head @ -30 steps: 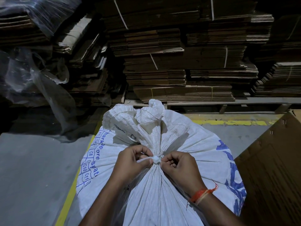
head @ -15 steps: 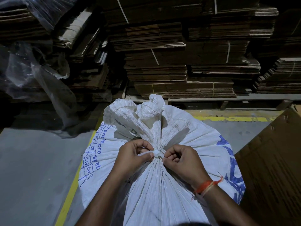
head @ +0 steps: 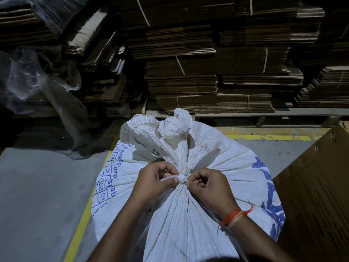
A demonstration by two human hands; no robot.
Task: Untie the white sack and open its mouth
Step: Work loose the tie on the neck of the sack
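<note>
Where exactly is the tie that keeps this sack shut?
In the head view, the tie sits mid-frame, cinched around the sack's gathered neck, pinched between the left hand and the right hand.

Dim warehouse scene, lit only at the centre

Light falls from above and near the camera onto the white woven plastic sack, the brightest surface, its gathered folds casting soft shadows. The stacks of flattened brown cardboard sink into darkness toward the top corners. Wide-angle distortion bows the edges; fine detail is slightly soft and grainy.
</note>
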